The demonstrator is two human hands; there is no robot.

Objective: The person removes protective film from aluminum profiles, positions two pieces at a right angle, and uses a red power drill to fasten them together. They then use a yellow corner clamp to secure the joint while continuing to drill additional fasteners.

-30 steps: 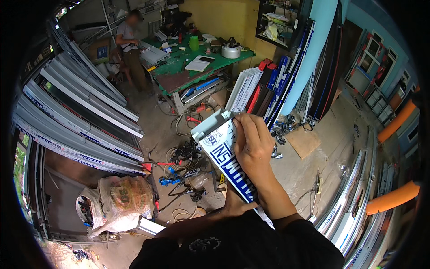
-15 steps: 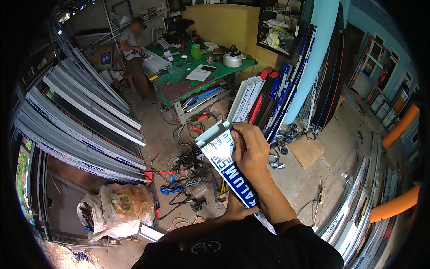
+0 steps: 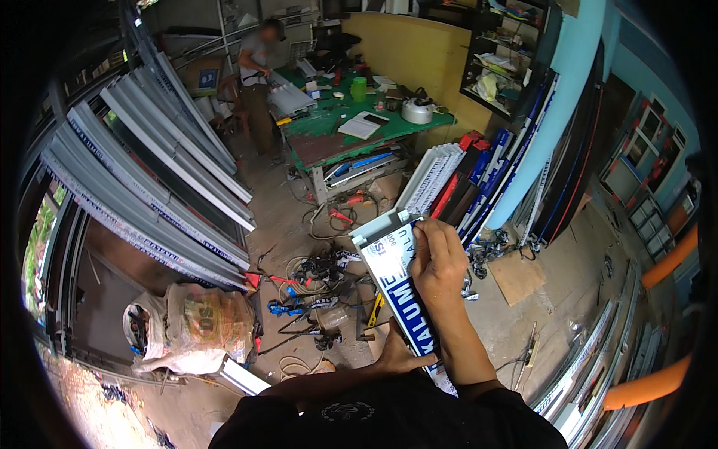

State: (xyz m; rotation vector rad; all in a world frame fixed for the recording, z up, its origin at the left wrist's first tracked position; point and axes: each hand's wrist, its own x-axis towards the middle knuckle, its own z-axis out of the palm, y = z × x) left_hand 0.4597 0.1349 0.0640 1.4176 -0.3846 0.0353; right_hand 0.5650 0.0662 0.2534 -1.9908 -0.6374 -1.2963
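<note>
A long grey aluminium profile [image 3: 400, 284], its face covered in blue and white printed protective film, slants up and away from my body. My left hand [image 3: 402, 350] wraps round its lower part, thumb across the film. Near the far end my right hand [image 3: 441, 263] is closed at the right edge, fingers bent and pressed together. Whether those fingers pinch a corner of the film or just the profile's edge is hidden. The bare grey channel end [image 3: 383, 224] sticks out past the film. The profile's near end runs down beside my dark shirt.
Long profiles [image 3: 161, 172] lean in rows on the left. Beyond is a green table [image 3: 329, 138] with a kettle [image 3: 417, 111] and a person [image 3: 258, 82] standing at it. Tangled cords and tools [image 3: 318, 277] litter the floor beside a stuffed sack [image 3: 206, 325]. A blue pillar [image 3: 550, 127] rises at right.
The view has shifted, so the surroundings sit further right. The profile and both hands appear slightly lower and to the right; more of my left hand shows. Both hands keep their hold.
</note>
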